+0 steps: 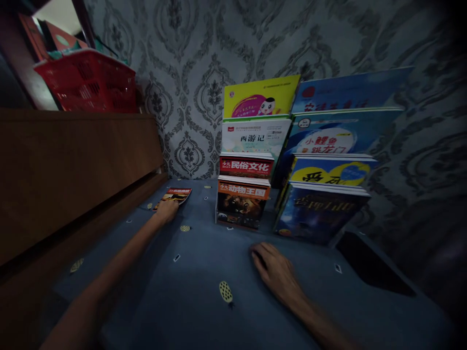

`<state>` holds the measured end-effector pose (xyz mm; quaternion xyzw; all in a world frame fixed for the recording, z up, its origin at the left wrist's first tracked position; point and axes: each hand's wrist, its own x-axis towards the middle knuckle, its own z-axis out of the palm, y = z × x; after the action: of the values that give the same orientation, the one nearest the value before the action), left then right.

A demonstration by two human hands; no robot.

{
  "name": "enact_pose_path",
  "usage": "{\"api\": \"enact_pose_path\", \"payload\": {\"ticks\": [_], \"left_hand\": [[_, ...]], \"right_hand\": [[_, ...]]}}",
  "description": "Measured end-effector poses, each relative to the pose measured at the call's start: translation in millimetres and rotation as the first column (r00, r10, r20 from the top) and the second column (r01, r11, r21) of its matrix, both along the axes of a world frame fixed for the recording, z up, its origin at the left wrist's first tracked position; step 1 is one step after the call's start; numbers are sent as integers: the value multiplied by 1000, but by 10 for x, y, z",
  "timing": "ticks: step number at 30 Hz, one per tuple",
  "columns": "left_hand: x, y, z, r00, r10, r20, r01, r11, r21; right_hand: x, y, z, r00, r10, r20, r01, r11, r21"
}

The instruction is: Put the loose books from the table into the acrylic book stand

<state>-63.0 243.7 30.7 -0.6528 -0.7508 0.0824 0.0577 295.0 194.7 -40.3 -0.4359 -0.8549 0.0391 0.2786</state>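
My left hand (168, 211) is closed on the near edge of a thin book (177, 195) with a red and dark cover, at or just above the blue cloth. Its fingertips are partly hidden. Nothing is held in my right hand (273, 268), whose fingers are loosely bent, with a gap to the thumb. Just beyond that hand stand two stepped rows of upright books. At the front of the left row is an orange book with a lion (242, 204). A dark blue book (317, 211) fronts the right row.
Blue cloth (197, 291) with pineapple prints covers the surface. Along the left runs a wooden panel (80, 170), with a red plastic basket (91, 80) on top. A flat black object (374, 265) lies at the right. Patterned wallpaper (189, 112) closes off the back.
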Motion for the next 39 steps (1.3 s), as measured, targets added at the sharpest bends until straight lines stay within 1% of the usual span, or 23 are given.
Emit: {"api": "enact_pose_path", "payload": {"ticks": [3, 5, 7, 8, 9, 10, 11, 12, 13, 14, 15, 17, 18, 20, 23, 25, 27, 29, 31, 33, 34, 36, 39], "left_hand": [[173, -381, 41, 996, -82, -34, 82, 997, -3], [318, -725, 32, 986, -165, -21, 164, 985, -48], [417, -1057, 38, 969, -247, 18, 247, 963, -110], [430, -1184, 52, 955, -292, 52, 296, 945, -140], [413, -1270, 70, 912, -380, 155, 403, 901, -162], [369, -1311, 84, 861, -420, 288, 475, 865, -161], [302, -1306, 83, 837, -395, 378, 475, 868, -145], [223, -1264, 62, 845, -348, 406, 419, 903, -97], [143, -1194, 17, 896, -261, 358, 287, 958, -22], [71, -1110, -51, 936, -163, 310, 156, 987, 49], [17, -1024, -137, 948, -117, 296, 98, 992, 78], [-17, -890, -336, 954, -90, 286, 62, 993, 104], [6, -859, -437, 953, -94, 287, 67, 992, 103], [121, -883, -619, 946, -131, 296, 102, 989, 110], [417, -1084, -817, 913, -254, 319, 209, 963, 169], [660, -1246, -893, 887, -336, 316, 274, 935, 224], [913, -1371, -916, 876, -385, 292, 313, 913, 262], [1147, -1441, -880, 876, -415, 247, 344, 895, 285], [1337, -1465, -794, 880, -438, 185, 380, 881, 281], [1467, -1463, -684, 878, -464, 120, 425, 869, 252], [1509, -1457, -632, 876, -474, 93, 443, 864, 238], [1551, -1446, -555, 867, -495, 58, 474, 854, 215], [1546, -1434, -527, 862, -505, 46, 486, 849, 208]], "right_hand": [[4, 9, -7, 1000, 16, -6, -16, 1000, 18], [5, 15, -17, 1000, 27, -9, -27, 999, 38], [3, 18, -26, 999, 34, -7, -34, 998, 52], [1, 19, -30, 999, 37, -4, -37, 998, 53], [-2, 19, -33, 999, 40, 0, -39, 998, 52], [-4, 19, -36, 999, 42, 2, -43, 998, 52], [-6, 19, -38, 999, 45, 4, -46, 998, 54], [-8, 20, -40, 999, 48, 6, -48, 997, 55], [-8, 20, -42, 999, 50, 8, -50, 997, 56], [-8, 21, -42, 999, 50, 10, -51, 997, 56], [-6, 21, -41, 999, 51, 11, -51, 997, 54], [-2, 24, -37, 999, 54, 10, -54, 997, 50], [0, 26, -35, 998, 57, 9, -57, 997, 51], [3, 28, -32, 998, 62, 6, -63, 997, 52], [-11, 16, -35, 997, 76, -10, -76, 996, 50], [-41, -19, -28, 994, 101, -48, -98, 993, 60], [-88, -82, 2, 984, 154, -85, -147, 986, 84], [-143, -166, 57, 972, 208, -105, -196, 973, 119], [-196, -252, 117, 971, 220, -97, -202, 965, 165], [-245, -324, 152, 977, 203, -65, -187, 963, 193], [-268, -352, 152, 978, 205, -40, -194, 963, 189], [-312, -391, 116, 968, 249, 18, -249, 958, 139], [-368, -416, 25, 944, 317, 95, -320, 947, 15]]}}
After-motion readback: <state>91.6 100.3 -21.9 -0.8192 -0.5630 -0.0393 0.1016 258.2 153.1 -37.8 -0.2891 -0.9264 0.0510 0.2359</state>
